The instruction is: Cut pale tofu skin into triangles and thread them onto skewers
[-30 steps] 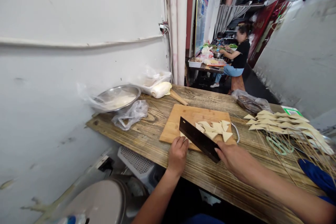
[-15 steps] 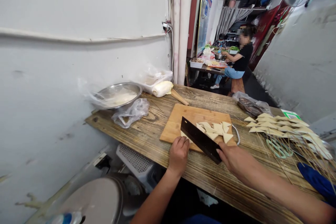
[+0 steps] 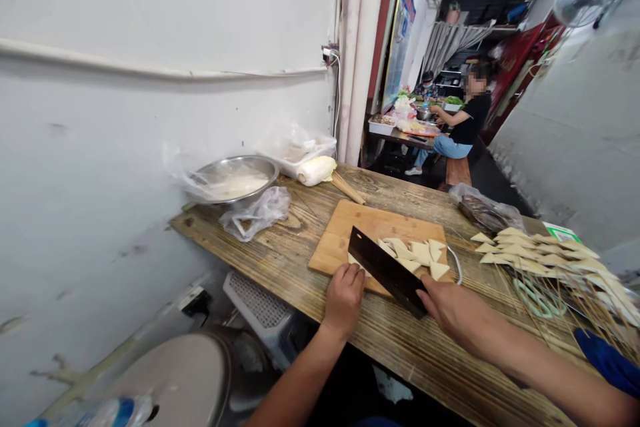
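Left of the cleaver (image 3: pixel 384 268), a metal bowl (image 3: pixel 273 172) holds whitish contents (image 3: pixel 245 182).

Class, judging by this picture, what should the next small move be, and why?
Probably press the cleaver down: the right hand holds it across the view of a pale piece, and the left hand sits at that piece's near edge.

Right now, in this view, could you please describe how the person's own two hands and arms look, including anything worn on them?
The left hand and right hand are bare, with no gloves, rings or watch visible. Both forearms are uncovered where they show. Dark blue fabric appears beside the right forearm; I cannot tell whether it is a sleeve.
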Motion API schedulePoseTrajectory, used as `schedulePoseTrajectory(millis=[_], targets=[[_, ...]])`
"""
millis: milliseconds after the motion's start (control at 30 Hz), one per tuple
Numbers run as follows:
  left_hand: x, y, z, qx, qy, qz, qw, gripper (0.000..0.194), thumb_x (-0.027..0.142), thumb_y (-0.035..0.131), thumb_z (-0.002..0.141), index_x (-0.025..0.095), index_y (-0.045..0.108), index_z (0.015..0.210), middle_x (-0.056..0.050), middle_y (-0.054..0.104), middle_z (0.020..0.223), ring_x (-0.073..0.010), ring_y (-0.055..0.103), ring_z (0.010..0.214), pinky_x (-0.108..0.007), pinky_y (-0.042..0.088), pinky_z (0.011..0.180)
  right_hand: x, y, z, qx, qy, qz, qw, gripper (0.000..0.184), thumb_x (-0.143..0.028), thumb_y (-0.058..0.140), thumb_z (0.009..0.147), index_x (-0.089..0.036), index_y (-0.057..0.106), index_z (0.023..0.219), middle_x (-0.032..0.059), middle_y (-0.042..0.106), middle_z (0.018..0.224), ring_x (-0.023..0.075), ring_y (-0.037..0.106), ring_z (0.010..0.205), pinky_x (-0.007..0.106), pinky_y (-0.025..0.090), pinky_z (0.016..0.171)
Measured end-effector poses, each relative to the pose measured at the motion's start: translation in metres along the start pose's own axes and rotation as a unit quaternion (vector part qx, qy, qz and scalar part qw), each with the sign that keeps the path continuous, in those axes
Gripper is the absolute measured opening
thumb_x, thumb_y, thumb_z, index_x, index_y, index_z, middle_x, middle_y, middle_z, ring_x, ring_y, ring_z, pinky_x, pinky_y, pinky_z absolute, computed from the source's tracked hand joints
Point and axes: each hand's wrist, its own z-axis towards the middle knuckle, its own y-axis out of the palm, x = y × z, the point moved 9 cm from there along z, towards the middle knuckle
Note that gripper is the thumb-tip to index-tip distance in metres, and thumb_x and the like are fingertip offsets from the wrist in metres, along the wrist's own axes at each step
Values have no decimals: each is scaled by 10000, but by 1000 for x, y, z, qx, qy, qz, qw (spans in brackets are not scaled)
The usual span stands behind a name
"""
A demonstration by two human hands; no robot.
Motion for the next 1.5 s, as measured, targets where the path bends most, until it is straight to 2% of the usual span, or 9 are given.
schedulePoseTrajectory(millis=[200, 433, 500, 733, 900, 1033, 1133, 1367, 1500], targets=[[-2, 7, -2, -19, 1, -3, 1000, 208, 146, 435, 876, 108, 584, 1016, -109, 605, 1004, -193, 524, 983, -379, 462, 891, -5, 8, 10, -33, 12, 1, 999, 245, -236, 311, 918, -116, 521, 965, 120, 658, 742, 192, 632, 678, 247, 324, 554], [-9, -3, -1, 23, -25, -27, 999, 188, 150, 464, 866, 115, 586, 1004, -89, 615, 985, -195, 526, 958, -358, 484, 845, -3, 6, 17, -36, 22, 12, 999, 266, -256, 335, 906, -119, 561, 939, 141, 665, 830, 203, 629, 780, 248, 355, 610], [-7, -8, 0, 39, -25, -31, 998, 187, 147, 460, 866, 130, 595, 994, -93, 613, 991, -202, 535, 964, -371, 486, 840, 8, -5, 13, -10, 30, 23, 999, 273, -284, 348, 897, -132, 574, 907, 136, 665, 836, 207, 626, 762, 252, 348, 598], [-15, -14, -3, 57, -61, -50, 995, 258, 226, 530, 838, 133, 568, 1076, -116, 615, 1044, -216, 536, 1017, -400, 456, 895, 56, -59, -27, 169, 80, 120, 975, 338, -367, 302, 906, -170, 542, 771, 47, 619, 663, 150, 561, 591, 230, 315, 544], [-31, -13, -8, 71, -118, -76, 988, 359, 285, 550, 825, 133, 539, 1151, -122, 607, 1103, -222, 528, 1054, -405, 440, 924, 108, -65, -38, 237, 181, 70, 952, 242, -370, 475, 792, -195, 577, 925, 35, 643, 708, 179, 587, 652, 239, 295, 532], [-36, -9, -8, 68, -123, -80, 987, 384, 295, 526, 836, 132, 520, 1184, -128, 598, 1127, -224, 530, 1060, -407, 443, 920, 143, -50, -6, 212, 205, 17, 955, 396, -399, 544, 715, -228, 548, 1072, 46, 667, 777, 220, 612, 717, 250, 309, 534], [-35, -6, -7, 53, -117, -74, 989, 394, 281, 513, 844, 134, 498, 1209, -130, 588, 1141, -224, 522, 1074, -412, 442, 923, 146, -35, 33, 180, 165, -29, 969, 431, -377, 553, 710, -206, 541, 1106, 83, 674, 847, 247, 621, 764, 272, 357, 573], [-24, -6, -7, 47, -81, -44, 995, 429, 217, 501, 847, 143, 442, 1266, -140, 561, 1176, -238, 494, 1118, -415, 454, 908, 112, -17, 130, 155, 17, 9, 988, 567, -344, 606, 718, -230, 458, 1253, 97, 615, 1116, 253, 581, 982, 302, 421, 748], [-22, -5, -6, 40, -71, -52, 995, 455, 204, 486, 849, 162, 410, 1296, -142, 551, 1190, -247, 498, 1113, -427, 456, 898, 94, -18, 159, 134, -10, 20, 991, 589, -328, 637, 710, -208, 468, 1261, 96, 602, 1150, 239, 559, 1034, 293, 412, 811]])
